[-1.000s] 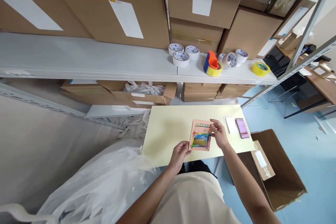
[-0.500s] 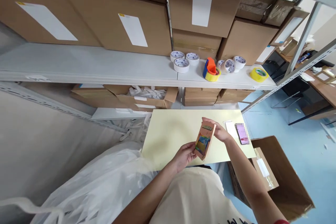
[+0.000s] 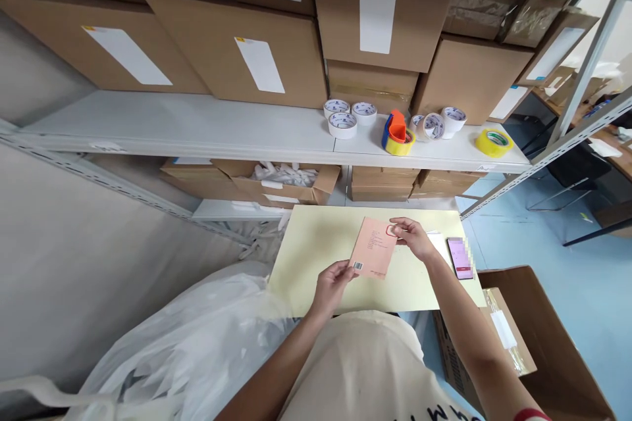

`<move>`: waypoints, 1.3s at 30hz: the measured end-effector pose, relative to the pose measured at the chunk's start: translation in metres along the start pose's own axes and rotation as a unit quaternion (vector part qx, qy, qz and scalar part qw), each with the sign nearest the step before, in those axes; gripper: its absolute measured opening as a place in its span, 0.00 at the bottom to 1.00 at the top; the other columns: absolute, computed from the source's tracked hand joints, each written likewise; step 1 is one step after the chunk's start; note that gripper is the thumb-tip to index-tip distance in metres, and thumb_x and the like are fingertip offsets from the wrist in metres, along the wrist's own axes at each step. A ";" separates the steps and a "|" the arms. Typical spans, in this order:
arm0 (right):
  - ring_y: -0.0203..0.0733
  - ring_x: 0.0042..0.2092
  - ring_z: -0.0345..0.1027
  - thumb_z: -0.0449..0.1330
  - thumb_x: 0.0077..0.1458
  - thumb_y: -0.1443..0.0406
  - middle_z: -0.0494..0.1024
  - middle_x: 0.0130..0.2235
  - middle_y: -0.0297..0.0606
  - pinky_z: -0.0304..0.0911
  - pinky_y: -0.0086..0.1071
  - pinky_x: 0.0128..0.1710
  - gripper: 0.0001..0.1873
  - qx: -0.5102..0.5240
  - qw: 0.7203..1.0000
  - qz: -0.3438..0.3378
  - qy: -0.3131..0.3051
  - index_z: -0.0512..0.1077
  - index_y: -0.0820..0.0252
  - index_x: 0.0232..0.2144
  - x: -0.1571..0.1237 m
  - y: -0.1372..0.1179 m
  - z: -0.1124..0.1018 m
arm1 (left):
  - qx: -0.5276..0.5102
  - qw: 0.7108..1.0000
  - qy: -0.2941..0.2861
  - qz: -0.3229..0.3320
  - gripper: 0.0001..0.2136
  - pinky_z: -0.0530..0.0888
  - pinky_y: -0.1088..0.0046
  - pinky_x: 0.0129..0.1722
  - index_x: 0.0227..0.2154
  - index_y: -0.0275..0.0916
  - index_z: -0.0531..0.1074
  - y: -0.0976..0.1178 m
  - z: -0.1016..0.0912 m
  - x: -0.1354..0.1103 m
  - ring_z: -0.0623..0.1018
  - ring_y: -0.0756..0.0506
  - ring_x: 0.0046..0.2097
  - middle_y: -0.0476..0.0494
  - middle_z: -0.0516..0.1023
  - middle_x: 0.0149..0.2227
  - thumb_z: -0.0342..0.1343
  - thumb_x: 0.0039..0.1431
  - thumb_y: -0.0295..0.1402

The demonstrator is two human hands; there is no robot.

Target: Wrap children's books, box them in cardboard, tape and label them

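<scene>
Above the pale yellow tabletop (image 3: pixel 306 256), a pink book (image 3: pixel 372 250) is held tilted, its back cover toward me. That cover carries small lines of print, a barcode at the lower left and a red-outlined mark near the upper right corner. My left hand (image 3: pixel 332 284) is closed on the lower left corner. My right hand (image 3: pixel 412 237) pinches the upper right edge, thumb in front. Just right of it on the tabletop lie white paper (image 3: pixel 439 245) and a phone (image 3: pixel 460 258) with a lit pink screen.
Behind the table, a grey shelf (image 3: pixel 237 135) bears large cartons (image 3: pixel 276 46), white tape rolls (image 3: pixel 342 125), an orange-and-blue tape dispenser (image 3: pixel 396 131) and a yellow tape roll (image 3: pixel 494 143). An open carton (image 3: pixel 548 335) stands at the right. White plastic sheeting (image 3: pixel 197 342) bulges at the left.
The book has been turned over from its picture cover to its back cover. My right hand has shifted from its top edge to the upper right corner. My view has moved slightly.
</scene>
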State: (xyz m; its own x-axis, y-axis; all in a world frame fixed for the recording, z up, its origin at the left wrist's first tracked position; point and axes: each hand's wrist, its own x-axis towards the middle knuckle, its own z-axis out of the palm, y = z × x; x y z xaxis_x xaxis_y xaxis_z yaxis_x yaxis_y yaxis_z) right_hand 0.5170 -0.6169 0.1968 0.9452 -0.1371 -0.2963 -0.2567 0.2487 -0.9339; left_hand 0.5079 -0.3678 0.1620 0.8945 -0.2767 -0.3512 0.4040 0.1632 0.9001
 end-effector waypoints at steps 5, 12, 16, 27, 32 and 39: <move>0.39 0.32 0.75 0.73 0.37 0.51 0.81 0.30 0.34 0.71 0.38 0.37 0.25 0.044 0.998 -0.010 0.042 0.77 0.57 0.37 -0.004 0.006 -0.008 | 0.009 0.999 -0.034 -0.018 0.21 0.77 0.56 0.50 0.34 0.38 0.81 -0.005 0.012 -0.004 0.83 0.39 0.38 0.39 0.84 0.35 0.70 0.39 0.48; 0.41 0.34 0.75 0.73 0.35 0.49 0.81 0.31 0.35 0.70 0.38 0.39 0.27 0.040 0.997 0.010 0.062 0.78 0.57 0.35 -0.007 0.006 -0.016 | 0.017 0.998 -0.053 -0.030 0.23 0.77 0.53 0.50 0.35 0.37 0.81 -0.011 0.020 -0.004 0.83 0.36 0.40 0.38 0.84 0.40 0.69 0.40 0.50; 0.40 0.35 0.75 0.73 0.34 0.49 0.81 0.32 0.34 0.70 0.38 0.40 0.26 0.039 0.998 0.019 0.053 0.78 0.56 0.35 -0.005 0.007 -0.019 | 0.028 0.997 -0.058 -0.049 0.26 0.76 0.55 0.50 0.38 0.36 0.81 -0.017 0.021 -0.003 0.83 0.37 0.40 0.38 0.83 0.42 0.67 0.41 0.52; 0.44 0.50 0.69 0.68 0.46 0.49 0.75 0.49 0.39 0.65 0.39 0.49 0.27 -0.062 0.993 -0.081 -0.064 0.74 0.50 0.47 0.006 0.004 -0.033 | -0.113 0.980 -0.089 -0.141 0.18 0.72 0.71 0.34 0.31 0.35 0.80 -0.025 0.032 -0.007 0.70 0.54 0.23 0.46 0.78 0.27 0.71 0.41 0.44; 0.44 0.44 0.70 0.67 0.46 0.45 0.77 0.42 0.40 0.66 0.38 0.44 0.23 -0.085 0.982 -0.084 -0.146 0.72 0.56 0.32 0.015 0.001 -0.029 | -0.104 0.960 -0.137 -0.220 0.17 0.72 0.70 0.39 0.34 0.35 0.80 -0.020 0.045 -0.006 0.75 0.50 0.30 0.45 0.77 0.27 0.72 0.41 0.38; 0.33 0.25 0.63 0.68 0.42 0.44 0.70 0.24 0.28 0.60 0.28 0.25 0.26 -0.085 0.984 0.001 -0.154 0.68 0.58 0.28 0.026 0.003 -0.040 | 0.004 0.997 -0.047 -0.054 0.26 0.75 0.68 0.37 0.36 0.39 0.80 0.013 0.039 0.014 0.79 0.42 0.39 0.39 0.82 0.38 0.64 0.42 0.56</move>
State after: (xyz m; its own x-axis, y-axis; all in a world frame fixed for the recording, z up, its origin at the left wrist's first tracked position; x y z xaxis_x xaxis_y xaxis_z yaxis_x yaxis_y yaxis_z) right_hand 0.5324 -0.6580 0.1783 0.9543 0.1673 -0.2477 -0.2637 0.0811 -0.9612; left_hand 0.5181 -0.4064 0.1788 0.8243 -0.3790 -0.4205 0.4947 0.1209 0.8606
